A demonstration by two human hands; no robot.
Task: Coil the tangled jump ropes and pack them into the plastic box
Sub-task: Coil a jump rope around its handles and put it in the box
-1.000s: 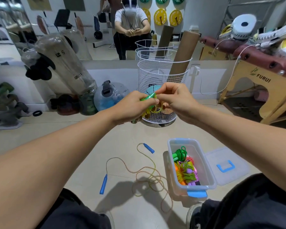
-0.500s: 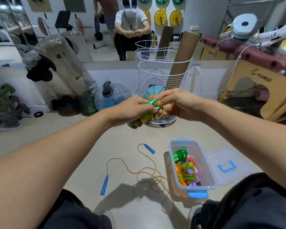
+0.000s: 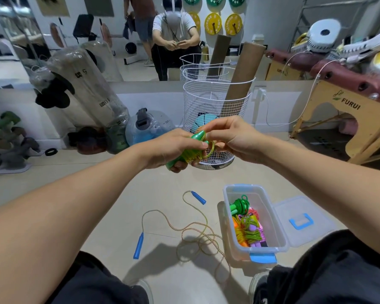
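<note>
Bright, even indoor light; soft shadows on the floor [image 3: 162,194]; wide-angle bending at edges.

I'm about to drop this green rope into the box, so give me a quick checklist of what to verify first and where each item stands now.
1. Green jump rope held firmly: ok, left hand grips the handles and coil.
2. Loose end tucked: not ok, right hand pinches a free yellow-green loop.
3. Plastic box open: ok, lid lies beside it on the floor.
4. Room in the box: ok, coiled ropes fill the left part only.
5. Blue-handled rope coiled: not ok, it sprawls on the floor.
6. Coil tight enough to hold: cannot tell, the hands cover it.
</note>
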